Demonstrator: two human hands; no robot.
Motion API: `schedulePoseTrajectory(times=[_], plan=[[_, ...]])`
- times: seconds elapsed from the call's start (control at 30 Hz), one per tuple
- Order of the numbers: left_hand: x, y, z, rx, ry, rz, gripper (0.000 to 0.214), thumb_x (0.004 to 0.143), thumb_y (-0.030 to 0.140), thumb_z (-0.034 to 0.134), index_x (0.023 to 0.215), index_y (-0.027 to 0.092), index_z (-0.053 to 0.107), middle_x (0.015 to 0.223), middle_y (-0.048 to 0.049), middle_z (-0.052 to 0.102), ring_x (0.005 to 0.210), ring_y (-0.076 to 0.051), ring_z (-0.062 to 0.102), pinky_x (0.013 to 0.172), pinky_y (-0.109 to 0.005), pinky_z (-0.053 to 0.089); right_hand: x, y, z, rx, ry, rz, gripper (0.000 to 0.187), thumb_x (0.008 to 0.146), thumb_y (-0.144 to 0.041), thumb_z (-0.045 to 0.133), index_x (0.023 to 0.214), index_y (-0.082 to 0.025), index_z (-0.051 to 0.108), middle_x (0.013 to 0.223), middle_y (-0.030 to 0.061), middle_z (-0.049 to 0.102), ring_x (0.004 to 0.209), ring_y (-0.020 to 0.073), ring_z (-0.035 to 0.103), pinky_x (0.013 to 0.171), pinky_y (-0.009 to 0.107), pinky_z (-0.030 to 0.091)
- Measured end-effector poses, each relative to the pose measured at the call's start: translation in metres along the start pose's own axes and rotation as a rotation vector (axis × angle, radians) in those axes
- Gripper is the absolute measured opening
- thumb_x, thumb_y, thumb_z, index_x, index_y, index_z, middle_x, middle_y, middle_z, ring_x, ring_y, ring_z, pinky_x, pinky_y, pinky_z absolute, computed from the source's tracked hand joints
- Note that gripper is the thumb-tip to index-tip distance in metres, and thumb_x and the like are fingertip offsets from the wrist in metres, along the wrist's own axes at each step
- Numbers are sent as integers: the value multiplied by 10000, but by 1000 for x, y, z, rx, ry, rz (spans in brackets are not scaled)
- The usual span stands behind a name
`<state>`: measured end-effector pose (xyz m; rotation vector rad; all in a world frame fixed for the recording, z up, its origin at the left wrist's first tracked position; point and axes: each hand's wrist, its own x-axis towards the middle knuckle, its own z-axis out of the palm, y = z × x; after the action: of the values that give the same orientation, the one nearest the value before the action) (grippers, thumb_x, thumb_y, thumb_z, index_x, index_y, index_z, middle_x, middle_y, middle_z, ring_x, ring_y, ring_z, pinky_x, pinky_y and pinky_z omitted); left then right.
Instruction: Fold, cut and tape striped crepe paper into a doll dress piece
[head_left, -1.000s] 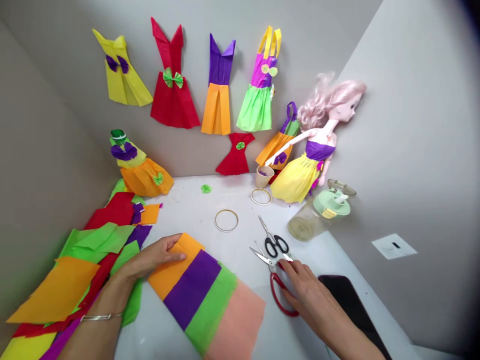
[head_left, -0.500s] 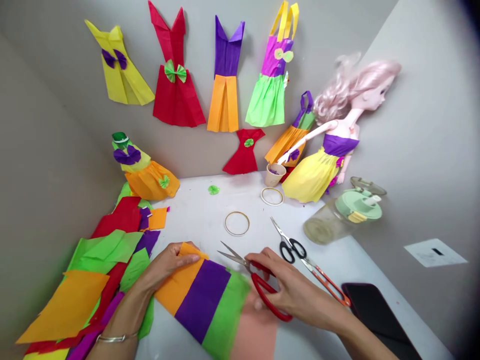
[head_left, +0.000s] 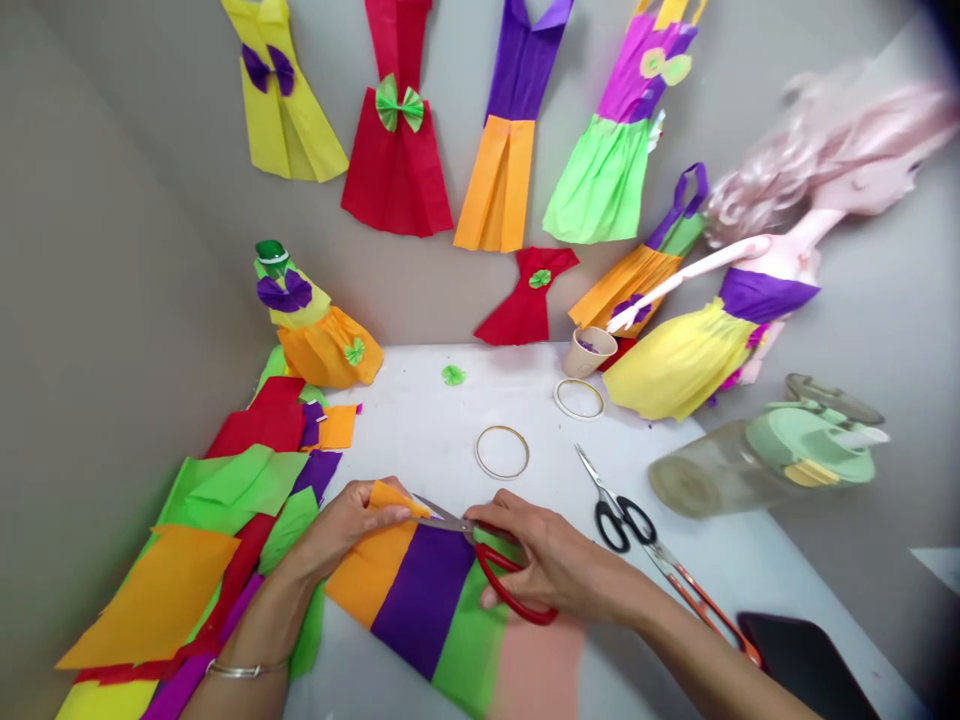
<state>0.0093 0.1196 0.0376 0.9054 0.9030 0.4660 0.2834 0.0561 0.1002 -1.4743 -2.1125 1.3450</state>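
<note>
1. Grey walls (head_left: pixel 127 230) rise around a white table (head_left: pixel 420 400); on the far wall hang finished crepe-paper dresses, among them a red dress (head_left: pixel 396 170) with a green bow and a yellow dress (head_left: pixel 281 105) with a purple bow.
2. Also dressed already are a green-capped paper figure (head_left: pixel 319 340) at the far left and a pink-haired doll (head_left: pixel 757 300) at the far right, in purple and yellow paper.
3. The striped crepe-paper sheet (head_left: pixel 424 600) lies flat at the near middle of the table, with orange, purple, green and peach bands joined side by side. Most of it shows no cut shape yet, so nearly all of its shaping is left.
4. The left hand (head_left: pixel 337 530) sits on the orange band, its fingers (head_left: pixel 382 497) together and clamped on a far corner, which stands folded up.
5. The right hand (head_left: pixel 555 560) has its fingers closed around red-handled scissors (head_left: pixel 510 590), whose blades reach that corner. Whether they have bitten in is too small to tell.
6. Loose crepe-paper sheets (head_left: pixel 202 510) are heaped at the left; two rings (head_left: pixel 502 452) lie on the far table, and a second pair of scissors (head_left: pixel 626 525) lies to the right
</note>
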Motion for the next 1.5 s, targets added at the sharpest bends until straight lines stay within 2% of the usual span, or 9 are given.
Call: schedulePoseTrajectory(times=[0.2, 0.57, 0.77, 1.0, 1.27, 1.37, 1.5], plan=[[1, -2, 0, 11, 46, 21, 274, 715, 355, 802, 846, 140, 692, 728, -14, 680, 635, -146, 628, 588, -226, 439, 8, -5, 0, -15, 20, -38, 433, 739, -417, 798, 1130, -304, 649, 917, -25, 557, 793, 140, 571, 751, 225, 430], [2, -2, 2, 24, 89, 14, 286, 709, 365, 811, 806, 165, 631, 682, 28, 636, 603, -125, 599, 568, -211, 421, 14, -9, -10, -96, -20, -39, 462, 761, -591, 727, 1127, -318, 656, 900, -33, 587, 773, 138, 576, 707, 227, 404], [3, 0, 4, 51, 105, 41, 286, 698, 366, 813, 811, 150, 664, 698, 9, 660, 608, -132, 600, 585, -223, 435, 16, -9, -9, -138, -3, -54, 435, 785, -585, 708, 1114, -305, 652, 866, -33, 595, 748, 139, 572, 695, 229, 380], [2, -1, 4, 59, 117, 50, 284, 697, 376, 811, 801, 161, 657, 687, 17, 659, 599, -133, 603, 574, -221, 437, 17, -9, -8, -89, -18, -64, 326, 823, -565, 679, 960, -270, 663, 808, -47, 566, 688, 115, 510, 630, 216, 341], [2, -1, 5, 31, 116, 17, 329, 674, 410, 820, 802, 157, 654, 700, 4, 679, 594, -145, 611, 577, -238, 453, 16, -12, -12, -21, -61, -37, 263, 894, -470, 625, 814, -220, 601, 742, -57, 542, 662, 104, 454, 611, 200, 319], [2, 0, 5, 26, 115, 17, 331, 678, 414, 819, 801, 154, 656, 700, 4, 678, 598, -141, 611, 575, -231, 452, 18, -10, -11, -66, -63, -39, 237, 878, -466, 644, 850, -233, 610, 762, -52, 561, 673, 110, 479, 629, 203, 332], [1, 0, 5, 22, 112, 14, 334, 672, 414, 825, 797, 156, 653, 701, 4, 687, 594, -144, 618, 570, -230, 454, 22, -4, -10, -162, -63, -56, 227, 868, -467, 654, 1003, -285, 635, 844, -29, 595, 720, 136, 556, 673, 221, 366]])
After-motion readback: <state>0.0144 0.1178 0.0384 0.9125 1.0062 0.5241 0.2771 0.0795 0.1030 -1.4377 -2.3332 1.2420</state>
